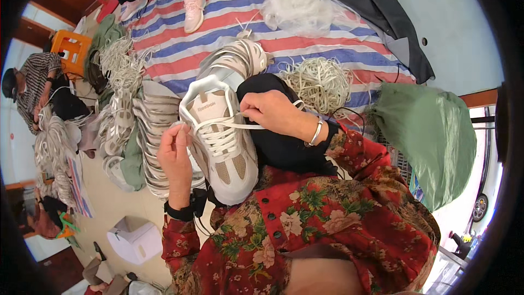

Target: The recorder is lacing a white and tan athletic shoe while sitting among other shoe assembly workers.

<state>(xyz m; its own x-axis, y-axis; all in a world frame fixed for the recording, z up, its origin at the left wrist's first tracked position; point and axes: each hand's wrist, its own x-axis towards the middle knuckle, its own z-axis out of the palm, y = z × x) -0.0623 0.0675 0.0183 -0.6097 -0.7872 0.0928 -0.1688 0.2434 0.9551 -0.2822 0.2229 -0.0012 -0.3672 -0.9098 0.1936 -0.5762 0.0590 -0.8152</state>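
A beige and white sneaker [236,181] rests upright across my lap, its toe pointing toward me. White shoelace [222,145] crosses its tongue in several rows. On the right of the shoe's opening, my right hand [275,112] pinches a length of the lace between thumb and fingertips. My left hand [176,155] is at the shoe's left side, its fingertips pressed together on a lace end beside the collar. A loop of lace also shows behind my right hand. The shoe's far side and sole are hidden.
Stacked sneakers [155,136] stand left of me, more sneakers [240,57] beyond. A pile of laces [319,84] lies on the striped sheet [229,8], near a clear plastic bag [295,3]. A green sack [431,136] is at right, a white box [134,240] at lower left. Other people sit nearby.
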